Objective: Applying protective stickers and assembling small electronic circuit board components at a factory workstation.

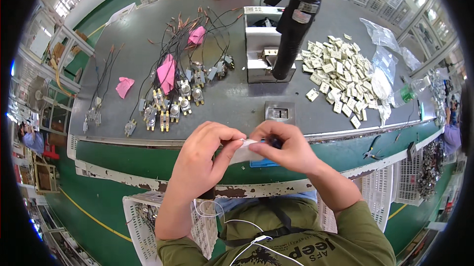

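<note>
I have the small white piece (240, 155) between both hands, just over the bench's near edge; whether it is film or paper I cannot tell. The left hand (200, 156) pinches it, thumb and forefinger closed; the right hand (289, 148) seems closed on its far side, fingertips slightly blurred. I judge the step to be close two-handed fingertip work, so the next move calls for a light, steady pinch. A blue object (264, 163) shows at four o'clock, partly under the right hand. Outward, a recessed metal block (280, 113) sits at half past one, cream slotted blocks (340, 74) heap at two, pliers (373, 153) lie at three and wired metal fittings (174, 112) cluster at ten.
</note>
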